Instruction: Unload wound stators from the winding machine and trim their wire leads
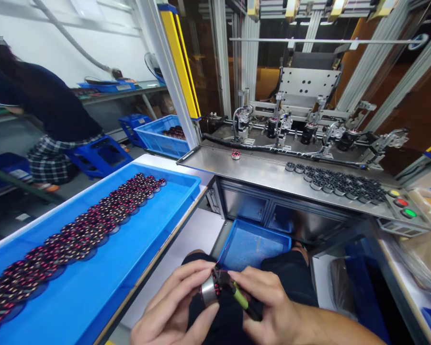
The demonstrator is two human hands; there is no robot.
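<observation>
My left hand point(179, 304) grips a motor stator point(210, 290) with a silvery metal rim and red wire windings, its wound face turned to the right. My right hand point(273, 302) is closed around hand cutters or pliers with green-and-black handles point(241, 298). The tool's dark jaws lie against the wound side of the stator; whether they are closed on a wire is too small to tell. A thin loose wire point(221, 254) sticks up from the stator. Both hands are above my lap.
To the left, a blue tray point(129, 268) holds rows of wound stators point(93, 220). One red-wound stator point(236, 154) stands on the machine's metal ledge point(262, 167), with many dark cores point(345, 184) farther right. A blue bin point(255, 244) sits below. A seated person point(53, 100) works at left.
</observation>
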